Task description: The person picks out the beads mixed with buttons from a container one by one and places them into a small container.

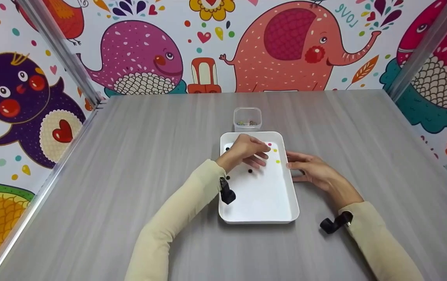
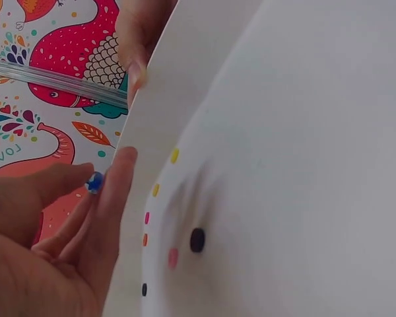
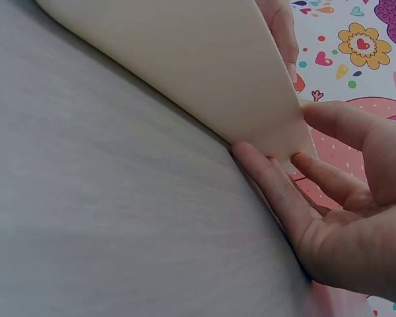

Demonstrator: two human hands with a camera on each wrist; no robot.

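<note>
Over the far part of a white tray (image 1: 262,201), my left hand (image 1: 243,151) pinches a small blue bead (image 2: 94,182) between thumb and finger. Small beads lie scattered in the tray: a black bead (image 1: 250,171) near the middle, a yellow bead (image 1: 277,161) and a pink bead (image 1: 269,144) toward the far right. The left wrist view also has an orange bead (image 2: 145,240) by the tray wall. My right hand (image 1: 313,171) rests against the tray's right outer side, fingers fairly straight, with fingertips at the rim and wall in the right wrist view.
A small clear plastic box (image 1: 247,116) with several little pieces in it stands just behind the tray. Grey wood-grain table (image 1: 161,156) surrounds them. A cartoon-printed wall (image 1: 208,47) closes off the back, and metal posts (image 1: 57,50) rise at the corners.
</note>
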